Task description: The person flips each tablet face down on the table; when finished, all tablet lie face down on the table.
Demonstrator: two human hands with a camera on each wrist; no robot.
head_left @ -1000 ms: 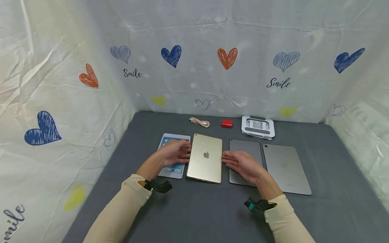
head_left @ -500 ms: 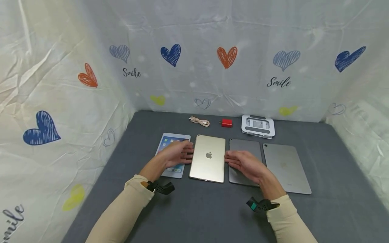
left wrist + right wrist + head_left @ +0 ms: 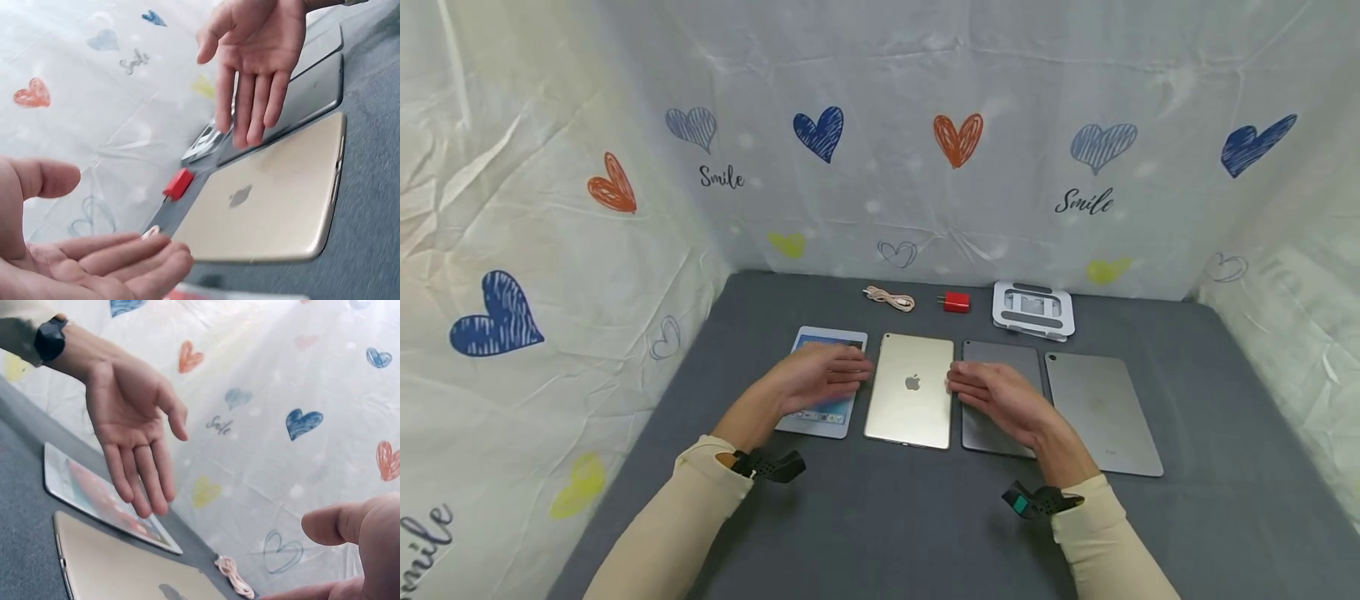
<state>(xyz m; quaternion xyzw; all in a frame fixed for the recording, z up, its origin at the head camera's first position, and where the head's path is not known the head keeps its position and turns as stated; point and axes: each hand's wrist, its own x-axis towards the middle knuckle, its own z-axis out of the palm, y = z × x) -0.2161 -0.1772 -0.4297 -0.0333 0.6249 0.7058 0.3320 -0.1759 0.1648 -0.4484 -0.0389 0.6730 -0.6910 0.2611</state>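
A gold tablet (image 3: 910, 408) lies back side up on the grey cloth, an apple logo at its middle. On its left is my left hand (image 3: 820, 377), fingers straight, over a white tablet (image 3: 816, 423) whose lit screen faces up. My right hand (image 3: 1000, 398) stands at the gold tablet's right edge, also with straight fingers and holding nothing. Beneath that hand lies a dark grey tablet (image 3: 988, 435), partly covered by it. In the left wrist view both palms face each other across the gold tablet (image 3: 269, 200), thumbs raised.
A silver tablet (image 3: 1105, 417) lies at the far right of the row. Behind the row are a coiled pale pink cable (image 3: 889, 298), a red charger plug (image 3: 955, 302) and a folded white stand (image 3: 1033, 311). A white curtain with printed hearts (image 3: 958, 140) rises behind the table.
The gold tablet shifted right, away from the white one, between the hands, then stayed there. My left hand has since drawn back left from its edge; my right hand remains beside it.
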